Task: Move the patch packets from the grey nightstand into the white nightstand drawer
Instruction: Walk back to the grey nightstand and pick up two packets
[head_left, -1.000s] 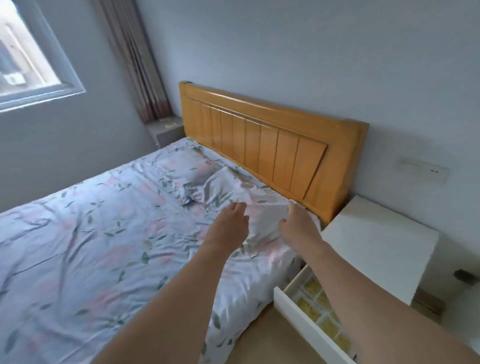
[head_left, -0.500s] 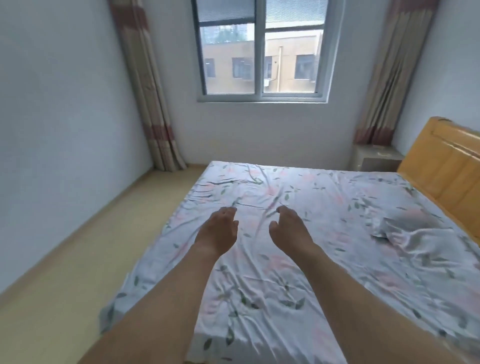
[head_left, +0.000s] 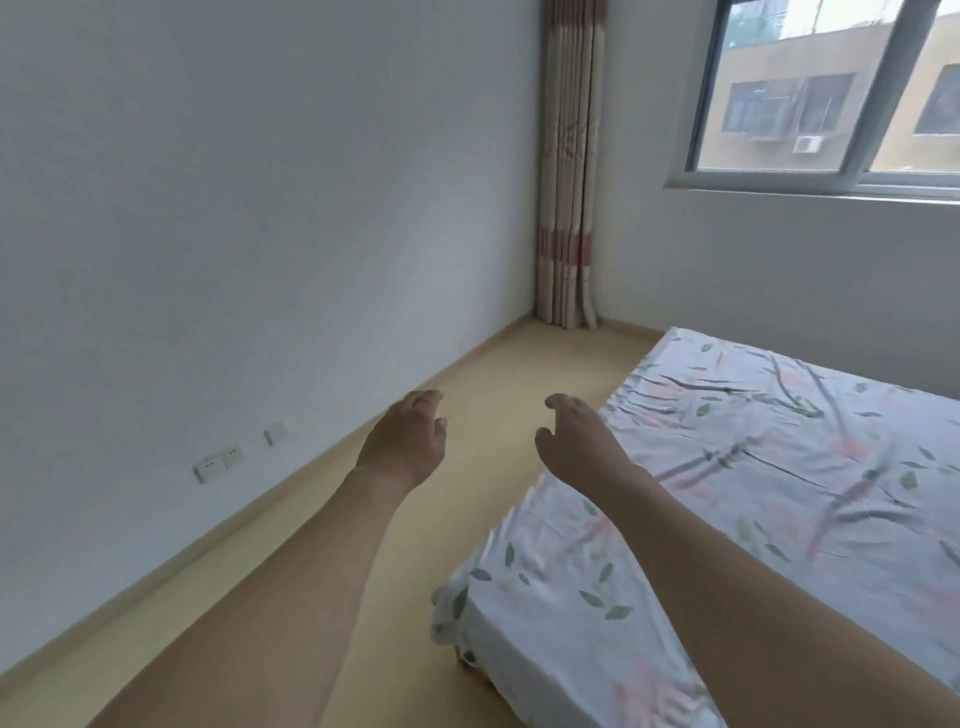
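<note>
Both hands are out in front, empty. The left hand (head_left: 405, 441) hangs over the floor (head_left: 291, 597) at about 11 o'clock of frame centre, fingers loosely curled and holding nothing. The right hand (head_left: 576, 447) sits at about 1 o'clock, over the near corner of the bed (head_left: 779, 493), fingers likewise slack and holding nothing.

The patch packets, the grey nightstand and the white nightstand drawer are all out of view; their positions cannot be stated from this frame.

Judgement on handling: patch packets are likely thin, light and flexible, possibly slick-faced; a pinch at an edge or a flat stack grip should suit. This is unverified here.

Count: two hands, one bed, one curtain (head_left: 569, 171) at 12 o'clock, one window (head_left: 831, 98) at 2 o'clock, wall sockets (head_left: 221, 462) at 9 o'clock. Packets visible: none.
</note>
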